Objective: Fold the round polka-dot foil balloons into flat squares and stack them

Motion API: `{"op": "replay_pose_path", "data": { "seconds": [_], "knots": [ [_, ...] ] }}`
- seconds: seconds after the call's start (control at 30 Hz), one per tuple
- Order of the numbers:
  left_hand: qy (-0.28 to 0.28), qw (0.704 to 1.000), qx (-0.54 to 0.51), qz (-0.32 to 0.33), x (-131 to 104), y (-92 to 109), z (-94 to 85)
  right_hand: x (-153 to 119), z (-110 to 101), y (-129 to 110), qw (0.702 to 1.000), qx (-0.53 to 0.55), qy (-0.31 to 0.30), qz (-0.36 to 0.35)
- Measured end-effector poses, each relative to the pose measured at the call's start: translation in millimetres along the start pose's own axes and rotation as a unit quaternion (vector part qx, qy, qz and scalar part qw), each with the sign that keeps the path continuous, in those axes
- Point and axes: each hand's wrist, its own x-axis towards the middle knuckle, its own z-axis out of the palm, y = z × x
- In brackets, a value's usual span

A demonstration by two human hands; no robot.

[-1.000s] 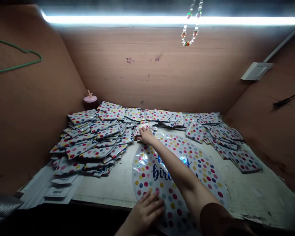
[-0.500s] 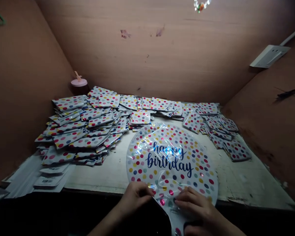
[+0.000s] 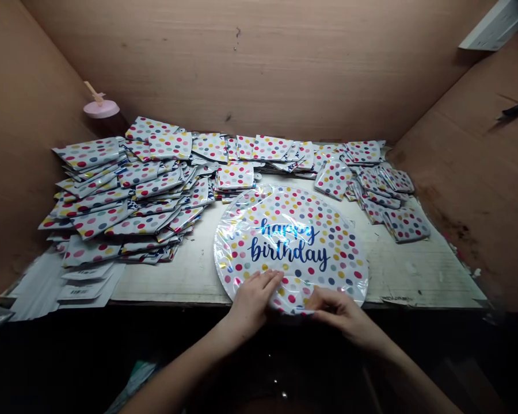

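Note:
A round, flat foil balloon (image 3: pixel 293 213) with coloured dots and blue "happy birthday" lettering lies on the white table, its lower edge at the table's front. My left hand (image 3: pixel 254 300) rests on its lower left part, fingers stretched together over the foil. At the lower right, my right hand (image 3: pixel 341 313) pinches the balloon's bottom edge between thumb and fingers. That edge looks turned up in a fold between my hands. Part of the fold is hidden by my fingers.
Piles of folded dotted foil packets (image 3: pixel 151 190) stand at the left and along the back, with a smaller heap (image 3: pixel 380 190) at the right. White printed cards (image 3: pixel 86 287) lie front left. A pink-lidded jar (image 3: pixel 102 109) stands in the back corner. Walls enclose three sides.
My view has tipped downward. The balloon's tail, hanging toward me before, is now folded up at the edge. My left hand has moved onto the foil; my right now pinches the edge.

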Motion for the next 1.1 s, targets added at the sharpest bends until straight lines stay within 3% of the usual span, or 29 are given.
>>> {"op": "replay_pose_path", "data": {
  "seconds": [0.07, 0.13, 0.27, 0.33, 0.43, 0.5, 0.57, 0.67, 0.77, 0.87, 0.97, 1.03, 1.1],
  "knots": [
    [0.003, 1.0, -0.001, 0.0, 4, -2, 0.2, 8, -12, -11, 0.999, 0.01, 0.039, 0.012],
    [0.0, 1.0, -0.029, 0.004, 6, -6, -7.2, 23, -19, -22, 0.992, -0.048, 0.115, -0.019],
    [0.004, 0.998, -0.042, -0.046, 5, -30, -37.5, 60, -19, -29, 0.928, -0.229, 0.266, -0.123],
    [0.036, 0.998, 0.001, -0.06, -2, -49, -50.1, 64, -17, -19, 0.905, -0.294, 0.247, -0.185],
    [0.069, 0.997, 0.019, -0.029, -20, -78, -55.1, 44, -16, 13, 0.895, -0.366, 0.129, -0.218],
    [0.089, 0.996, 0.015, -0.002, -32, -92, -52.1, 23, -22, 41, 0.899, -0.391, 0.094, -0.175],
    [0.112, 0.994, 0.019, 0.007, -39, -101, -50.5, 6, -35, 66, 0.912, -0.376, 0.099, -0.128],
    [0.123, 0.99, 0.026, -0.067, -31, -106, -59.3, 0, -61, 82, 0.937, -0.309, 0.153, -0.057],
    [0.085, 0.972, 0.067, -0.21, 4, -109, -78.5, 27, -85, 76, 0.928, -0.3, 0.204, 0.078],
    [0.035, 0.944, 0.114, -0.309, 49, -114, -95.3, 72, -103, 66, 0.886, -0.358, 0.2, 0.219],
    [0.044, 0.924, 0.136, -0.353, 77, -111, -99.1, 110, -116, 64, 0.86, -0.383, 0.184, 0.283],
    [0.075, 0.91, 0.163, -0.373, 78, -97, -90.9, 125, -123, 65, 0.854, -0.385, 0.167, 0.308],
    [0.107, 0.915, 0.199, -0.334, 69, -74, -74.4, 130, -127, 68, 0.852, -0.385, 0.152, 0.322]
  ]
}}
